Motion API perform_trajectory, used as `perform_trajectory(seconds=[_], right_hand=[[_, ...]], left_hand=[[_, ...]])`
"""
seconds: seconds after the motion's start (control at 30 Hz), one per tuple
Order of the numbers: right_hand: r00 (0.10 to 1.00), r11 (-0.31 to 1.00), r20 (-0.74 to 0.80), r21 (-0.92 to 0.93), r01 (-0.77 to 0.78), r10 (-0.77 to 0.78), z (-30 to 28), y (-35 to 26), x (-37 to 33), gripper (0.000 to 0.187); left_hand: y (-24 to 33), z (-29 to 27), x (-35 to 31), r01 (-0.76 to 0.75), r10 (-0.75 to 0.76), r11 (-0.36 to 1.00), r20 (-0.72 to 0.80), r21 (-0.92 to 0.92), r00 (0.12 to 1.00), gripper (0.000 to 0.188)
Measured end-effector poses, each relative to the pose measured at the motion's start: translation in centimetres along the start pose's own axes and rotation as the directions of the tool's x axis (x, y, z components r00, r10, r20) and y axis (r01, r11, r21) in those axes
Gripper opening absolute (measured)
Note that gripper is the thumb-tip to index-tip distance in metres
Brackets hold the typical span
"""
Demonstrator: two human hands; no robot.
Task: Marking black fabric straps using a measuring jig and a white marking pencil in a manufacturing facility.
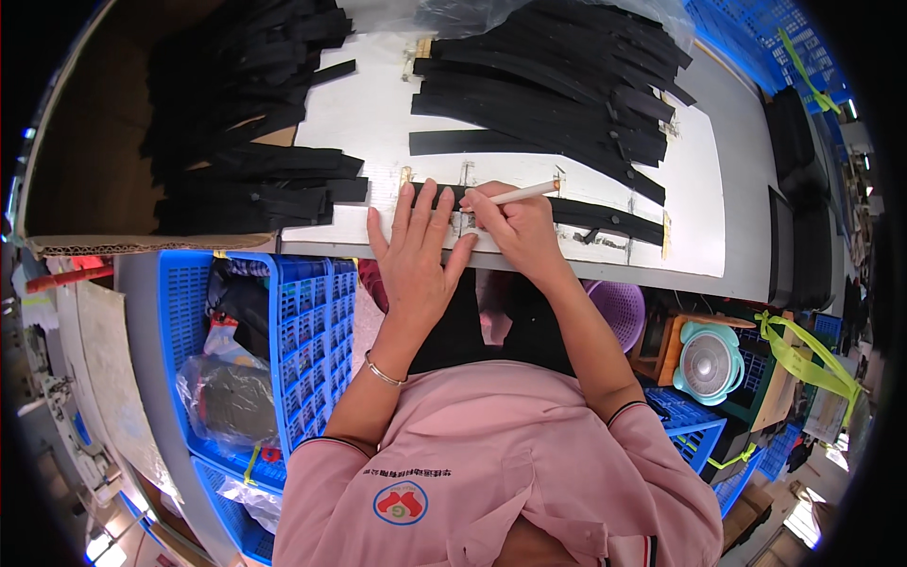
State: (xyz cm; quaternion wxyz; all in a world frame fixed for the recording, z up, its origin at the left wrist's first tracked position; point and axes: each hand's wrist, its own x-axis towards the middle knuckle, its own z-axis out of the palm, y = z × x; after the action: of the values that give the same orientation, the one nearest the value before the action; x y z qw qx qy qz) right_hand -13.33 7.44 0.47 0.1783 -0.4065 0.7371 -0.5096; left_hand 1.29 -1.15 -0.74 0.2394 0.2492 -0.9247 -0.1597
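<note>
A black fabric strip (595, 215) lies across the white board (699, 213) near the table's front edge. My left hand (413, 234) rests flat on the strip's left part, fingers stretched out and pressing it down. Just to the right, my right hand (515, 227) grips a white pen (529, 192), its tip down at the strip and partly hidden by the fingers. Dark marks and tan tape pieces show on the board around the strip. Beyond it lies another single strip (472, 143), and a thick pile of black strips (529, 76) spreads farther back.
At the left, a cardboard box (85, 142) holds more black strips (236, 113). Blue plastic crates (302, 331) stand below the table's left side. Below right are a purple basket (619, 312) and a small turquoise fan (709, 364). A blue basket (756, 42) sits at the far right.
</note>
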Motion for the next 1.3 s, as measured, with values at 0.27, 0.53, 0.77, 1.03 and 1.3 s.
perform_trajectory(seconds=[0.27, 0.53, 0.77, 1.03, 1.3], right_hand=[[0.999, 0.99, -0.043, 0.142, 0.016, -0.01, -1.6, -0.6, -0.8, 0.024], [0.93, 0.992, -0.35, -0.022, -0.124, 0.108, -7.5, 1.6, -2.8, 0.027], [0.936, 0.989, -0.333, -0.061, -0.137, 0.109, -7.4, 2.2, -2.8, 0.027], [0.942, 0.986, -0.334, -0.147, -0.08, 0.026, -7.4, 2.6, -2.8, 0.026], [0.927, 0.996, -0.373, -0.063, -0.065, 0.036, -7.3, 2.3, -3.0, 0.025]], left_hand=[[-0.1, 0.3, 0.0, -0.013, 0.013, 1.0, -0.018, -0.004, 1.0, 0.055], [-0.1, 0.1, 0.0, -0.03, 0.03, 1.0, -0.005, 0.009, 1.0, 0.058], [0.0, 0.1, 0.1, -0.034, 0.034, 0.999, 0.033, 0.0, 0.999, 0.059], [5.1, 1.4, 2.5, -0.169, 0.155, 0.932, -0.068, -0.32, 0.986, 0.044], [6.8, 4.3, 3.9, -0.185, 0.152, 0.915, -0.118, -0.359, 0.981, 0.014]])
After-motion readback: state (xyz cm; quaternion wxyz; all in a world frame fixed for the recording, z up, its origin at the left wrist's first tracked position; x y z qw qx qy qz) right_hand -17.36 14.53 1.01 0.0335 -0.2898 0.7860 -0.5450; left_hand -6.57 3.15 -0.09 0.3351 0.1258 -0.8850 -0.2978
